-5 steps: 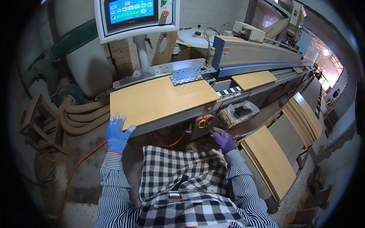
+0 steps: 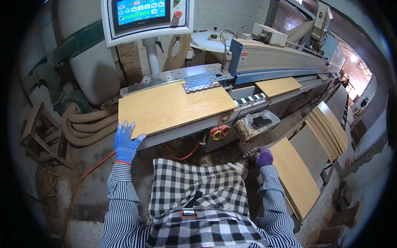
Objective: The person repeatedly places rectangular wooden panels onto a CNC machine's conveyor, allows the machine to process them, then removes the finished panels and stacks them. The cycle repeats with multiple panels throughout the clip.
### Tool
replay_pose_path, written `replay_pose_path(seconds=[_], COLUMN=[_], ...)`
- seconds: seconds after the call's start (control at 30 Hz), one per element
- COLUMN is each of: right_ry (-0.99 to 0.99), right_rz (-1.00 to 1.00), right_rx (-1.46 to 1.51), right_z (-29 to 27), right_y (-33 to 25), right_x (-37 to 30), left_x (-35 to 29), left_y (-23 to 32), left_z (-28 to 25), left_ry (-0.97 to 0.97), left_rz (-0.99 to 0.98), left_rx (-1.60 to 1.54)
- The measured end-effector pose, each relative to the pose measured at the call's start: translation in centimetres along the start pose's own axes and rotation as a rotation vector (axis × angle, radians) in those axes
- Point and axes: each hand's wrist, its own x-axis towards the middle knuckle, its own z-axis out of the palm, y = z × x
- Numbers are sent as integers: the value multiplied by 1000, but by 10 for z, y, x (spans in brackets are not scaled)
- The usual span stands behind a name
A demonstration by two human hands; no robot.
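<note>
A pale wood-grain board (image 2: 173,105) lies flat on the bed of a long machine. Its far edge sits beneath a perforated metal plate (image 2: 202,80). My left hand (image 2: 127,142), in a blue glove, rests against the board's near left corner with its fingers spread. My right hand (image 2: 264,158), in a purple glove, is at the far left corner of a stack of similar boards (image 2: 295,175). Its fingers are curled, and what they may hold is hidden.
Another board (image 2: 279,86) lies further along the machine. A second stack (image 2: 328,130) stands beyond the near one. Below the bed are a plastic-lined bin (image 2: 258,124) and a red-yellow ring (image 2: 219,132). A control screen (image 2: 140,12) hangs at upper left; thick hoses (image 2: 89,126) lie leftward.
My right hand has moved right, from in front of the machine to the stack's corner, and its fingers have curled. The left hand stays at the board's corner.
</note>
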Motion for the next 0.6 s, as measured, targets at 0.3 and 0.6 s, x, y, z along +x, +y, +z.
replay_pose_path(seconds=[0.3,0.6], right_ry=[51,294], right_rz=[-189,-217], right_rx=[-330,-152], right_z=[26,-3], right_y=[72,23], right_x=[-9,-97], left_x=[3,-1], left_y=[2,-4], left_z=[0,3], left_ry=[-12,21], left_rz=[4,18], left_rx=[24,-12])
